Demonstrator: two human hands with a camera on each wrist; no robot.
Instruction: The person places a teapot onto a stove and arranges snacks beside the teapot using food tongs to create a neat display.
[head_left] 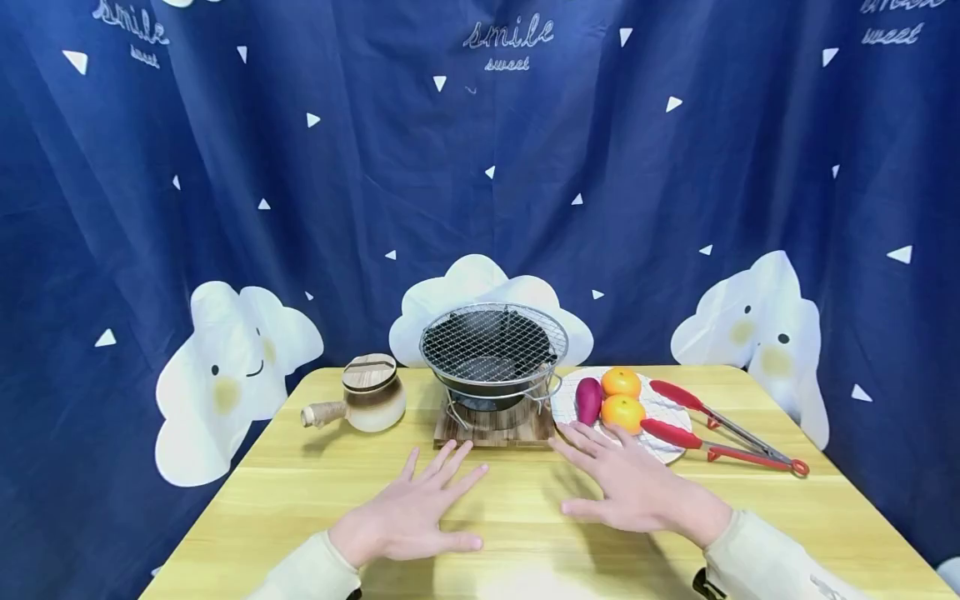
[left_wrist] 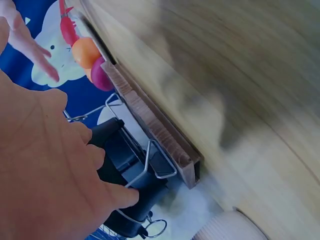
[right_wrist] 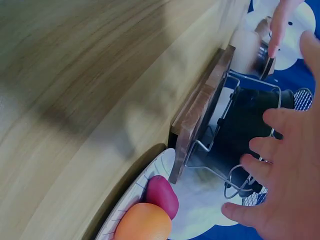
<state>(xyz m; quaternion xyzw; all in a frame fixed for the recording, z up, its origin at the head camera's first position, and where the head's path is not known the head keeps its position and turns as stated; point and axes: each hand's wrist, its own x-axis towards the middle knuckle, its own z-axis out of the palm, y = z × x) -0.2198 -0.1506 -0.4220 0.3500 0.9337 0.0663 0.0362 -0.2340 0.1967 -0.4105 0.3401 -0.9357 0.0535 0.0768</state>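
Both hands hold nothing, their fingers spread over the near part of the table. My left hand (head_left: 416, 517) is nearest the wooden base (head_left: 495, 435) of a small black grill (head_left: 487, 379) topped with a round wire mesh. On the other side, my right hand (head_left: 630, 483) reaches near a white plate (head_left: 663, 450), its fingertips overlapping the plate's near rim in the head view. On that plate lie two oranges (head_left: 622, 414) and a purple eggplant-like piece (head_left: 588, 401). Red-tipped tongs (head_left: 738, 433) rest with their tips over the plate and their handle end on the table.
A cream and brown pot (head_left: 377, 406) with a wooden lid and a side handle (head_left: 324, 413) stands left of the grill. A blue curtain (head_left: 360, 183) with white clouds hangs behind the wooden table (head_left: 285, 492).
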